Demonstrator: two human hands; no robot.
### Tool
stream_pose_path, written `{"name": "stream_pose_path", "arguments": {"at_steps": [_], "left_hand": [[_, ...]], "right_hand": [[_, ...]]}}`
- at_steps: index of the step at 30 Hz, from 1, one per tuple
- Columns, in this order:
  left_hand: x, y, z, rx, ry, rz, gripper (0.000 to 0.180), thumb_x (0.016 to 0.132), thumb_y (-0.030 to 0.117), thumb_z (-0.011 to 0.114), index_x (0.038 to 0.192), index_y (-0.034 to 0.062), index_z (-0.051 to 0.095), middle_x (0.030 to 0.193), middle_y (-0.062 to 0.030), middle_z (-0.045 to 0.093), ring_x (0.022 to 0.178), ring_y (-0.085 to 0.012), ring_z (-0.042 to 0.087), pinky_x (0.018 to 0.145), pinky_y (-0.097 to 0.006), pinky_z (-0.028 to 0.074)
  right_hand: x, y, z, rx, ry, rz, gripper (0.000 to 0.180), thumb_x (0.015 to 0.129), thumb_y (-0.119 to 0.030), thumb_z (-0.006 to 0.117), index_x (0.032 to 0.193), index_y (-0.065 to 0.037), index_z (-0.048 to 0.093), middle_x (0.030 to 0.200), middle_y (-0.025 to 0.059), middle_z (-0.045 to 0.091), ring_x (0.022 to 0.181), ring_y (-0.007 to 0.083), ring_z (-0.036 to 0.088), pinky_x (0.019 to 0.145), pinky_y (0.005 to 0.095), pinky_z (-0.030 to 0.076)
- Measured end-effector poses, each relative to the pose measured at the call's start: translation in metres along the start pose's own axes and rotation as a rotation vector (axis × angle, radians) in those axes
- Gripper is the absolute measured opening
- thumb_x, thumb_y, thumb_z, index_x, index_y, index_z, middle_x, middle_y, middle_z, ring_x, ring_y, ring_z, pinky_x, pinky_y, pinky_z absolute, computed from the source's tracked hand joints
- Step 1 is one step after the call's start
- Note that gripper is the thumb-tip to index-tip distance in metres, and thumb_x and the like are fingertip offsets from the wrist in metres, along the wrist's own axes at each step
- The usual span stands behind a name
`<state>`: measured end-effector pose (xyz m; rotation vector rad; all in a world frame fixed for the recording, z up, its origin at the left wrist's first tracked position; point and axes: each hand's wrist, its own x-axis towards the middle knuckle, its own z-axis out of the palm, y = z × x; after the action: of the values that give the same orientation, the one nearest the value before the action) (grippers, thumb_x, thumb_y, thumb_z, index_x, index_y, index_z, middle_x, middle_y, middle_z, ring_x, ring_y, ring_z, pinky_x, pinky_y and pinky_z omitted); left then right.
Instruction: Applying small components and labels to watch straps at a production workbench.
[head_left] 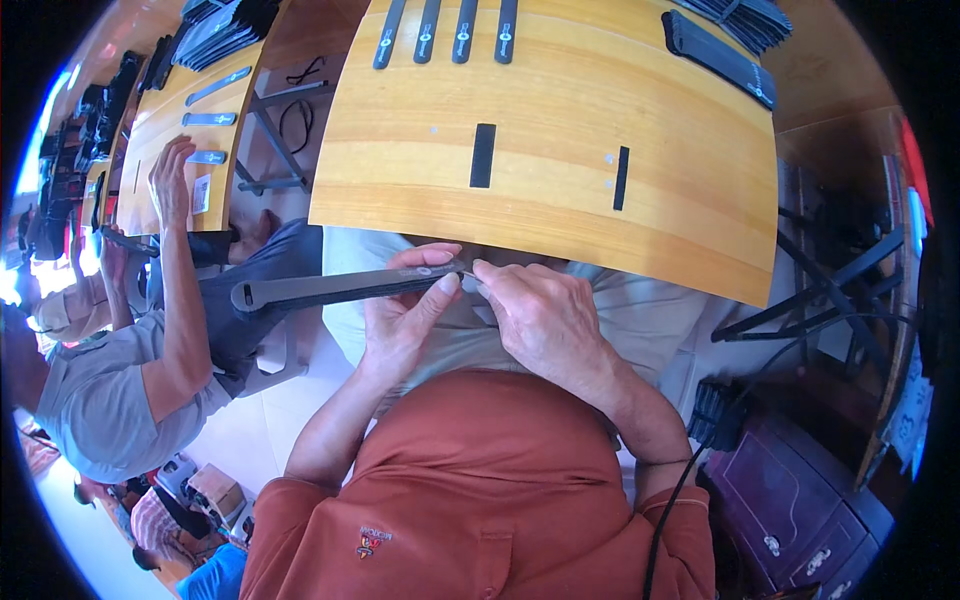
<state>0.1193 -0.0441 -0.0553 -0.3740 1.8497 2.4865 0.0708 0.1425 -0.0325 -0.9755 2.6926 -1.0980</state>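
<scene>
Just off the wooden worktop's (560, 215) six o'clock edge, the left hand (405, 320) pinches a long dark strap (335, 289) running toward nine o'clock while the right hand (545, 315) fingers its end, seemingly applying a small piece; pressing it square looks next.

Probably workshop: strap-laden worktables (560, 180)

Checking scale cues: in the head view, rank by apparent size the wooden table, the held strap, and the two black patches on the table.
1. Wooden table
2. Held strap, though it is nearer the camera
3. Left black patch
4. Right black patch, similar length but narrower
</scene>
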Motion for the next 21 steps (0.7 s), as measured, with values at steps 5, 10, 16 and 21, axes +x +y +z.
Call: {"name": "stream_pose_path", "arguments": {"at_steps": [5,10,16,21], "left_hand": [[-0.001,0.001,-0.001,0.108,0.033,-0.032,0.028,0.092,0.000,0.068,0.118,-0.0030,0.057,0.119,-0.0160,0.066,0.098,-0.0162,0.065,0.084,-0.029,0.055],[-0.005,0.006,0.009,0.184,0.039,-0.020,0.029,0.093,0.001,0.068,0.120,-0.0014,0.057,0.117,-0.0081,0.065,0.098,-0.0094,0.060,0.086,-0.023,0.051],[-0.011,-0.003,0.010,0.280,0.022,0.061,0.026,0.095,0.003,0.066,0.119,0.0004,0.056,0.122,-0.0083,0.062,0.100,-0.0078,0.057,0.086,-0.022,0.048],[-0.014,-0.007,0.012,0.183,0.028,0.023,0.023,0.097,0.005,0.064,0.118,0.0015,0.055,0.123,-0.0080,0.061,0.100,-0.0079,0.057,0.086,-0.022,0.048]], "right_hand": [[-0.003,-0.002,0.000,-0.015,0.068,-0.014,0.026,0.083,-0.002,0.068,0.108,-0.002,0.068,0.074,0.0095,0.068,0.065,0.0253,0.067,0.053,0.0380,0.053],[-0.006,-0.005,0.000,-0.094,0.080,-0.032,0.030,0.079,-0.003,0.068,0.108,-0.001,0.068,0.079,0.0089,0.069,0.065,0.0234,0.066,0.052,0.0365,0.053],[-0.010,-0.014,0.005,-0.347,0.069,-0.101,0.037,0.073,-0.004,0.068,0.109,0.002,0.068,0.087,0.0075,0.069,0.064,0.0200,0.062,0.051,0.0338,0.053],[-0.010,-0.010,0.011,-0.366,0.117,-0.102,0.036,0.071,-0.003,0.068,0.107,0.002,0.068,0.089,0.0086,0.069,0.065,0.0205,0.062,0.053,0.0340,0.053]]}}
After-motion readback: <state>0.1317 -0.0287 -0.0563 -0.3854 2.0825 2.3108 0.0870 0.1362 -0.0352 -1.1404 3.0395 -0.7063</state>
